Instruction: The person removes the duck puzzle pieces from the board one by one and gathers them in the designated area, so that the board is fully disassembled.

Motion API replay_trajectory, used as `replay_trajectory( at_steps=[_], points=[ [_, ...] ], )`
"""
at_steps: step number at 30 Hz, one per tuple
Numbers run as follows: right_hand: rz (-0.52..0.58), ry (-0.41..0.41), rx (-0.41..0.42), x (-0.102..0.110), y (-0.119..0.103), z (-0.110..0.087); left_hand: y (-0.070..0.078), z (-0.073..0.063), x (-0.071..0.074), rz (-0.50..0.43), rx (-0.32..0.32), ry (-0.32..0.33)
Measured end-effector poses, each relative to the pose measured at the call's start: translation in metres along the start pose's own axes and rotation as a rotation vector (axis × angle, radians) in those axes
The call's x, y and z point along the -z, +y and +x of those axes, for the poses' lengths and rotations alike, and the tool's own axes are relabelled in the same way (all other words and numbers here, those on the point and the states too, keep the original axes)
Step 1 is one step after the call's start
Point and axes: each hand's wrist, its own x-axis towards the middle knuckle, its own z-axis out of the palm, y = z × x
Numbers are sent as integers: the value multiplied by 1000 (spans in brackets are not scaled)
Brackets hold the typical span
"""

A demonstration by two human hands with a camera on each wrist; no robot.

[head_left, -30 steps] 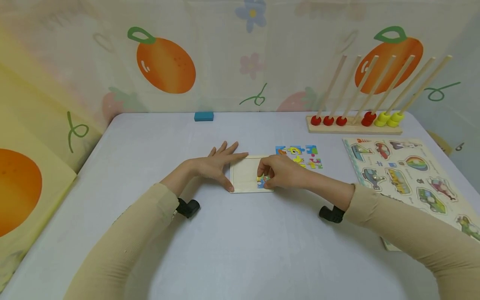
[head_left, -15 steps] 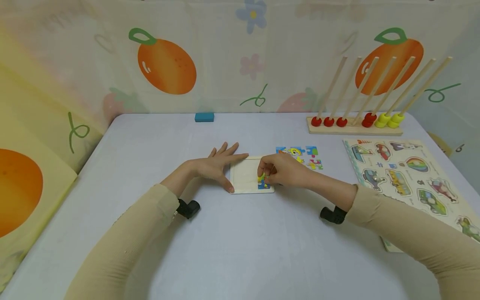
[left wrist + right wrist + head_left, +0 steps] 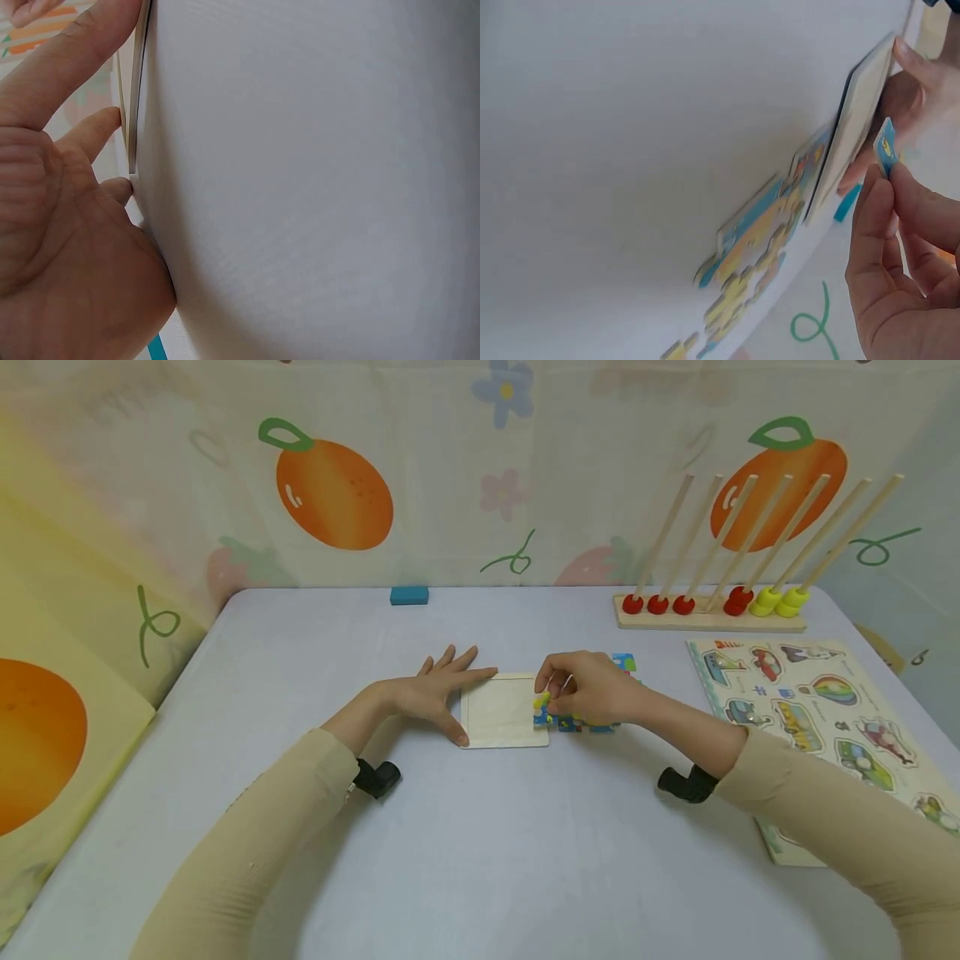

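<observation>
A small pale wooden puzzle tray (image 3: 501, 714) lies on the white table with nothing in it. My left hand (image 3: 429, 695) is spread along its left side, the thumb at the near corner and the index finger at the far edge. My right hand (image 3: 592, 683) pinches a blue and yellow jigsaw piece (image 3: 886, 146) between thumb and fingertips, raised above the tray's right edge. Several loose jigsaw pieces (image 3: 750, 244) lie right of the tray, partly hidden under the right hand in the head view.
At the back right stands a wooden peg rack (image 3: 708, 622) with red and yellow beads. A large picture puzzle board (image 3: 810, 702) lies under the right forearm. One blue block (image 3: 408, 596) sits at the table's back edge.
My right hand has lifted the jigsaw piece out of the tray's lower right corner and moved it right and up. My left hand has stayed in place.
</observation>
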Motion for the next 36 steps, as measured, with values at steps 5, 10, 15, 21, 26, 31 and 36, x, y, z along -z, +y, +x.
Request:
replay_trajectory(
  at_steps=[5, 10, 15, 21, 26, 31, 36],
  points=[
    [14, 15, 4, 8, 8, -6, 0, 0, 0, -1, -7, 3],
    [6, 26, -5, 14, 17, -12, 2, -1, -1, 2, -6, 2],
    [-2, 25, -31, 20, 26, -19, 2, -2, 0, 7, -9, 3],
    [-6, 30, -64, 31, 31, -28, 0, 0, -1, 14, -10, 5],
    [8, 31, -79, 38, 36, -34, -1, -1, -1, 15, -11, 5],
    [22, 23, -85, 43, 44, -40, 0, -2, -1, 21, -12, 7],
    [2, 16, -89, 44, 52, -44, 2, -2, -1, 17, -9, 5]
  ],
)
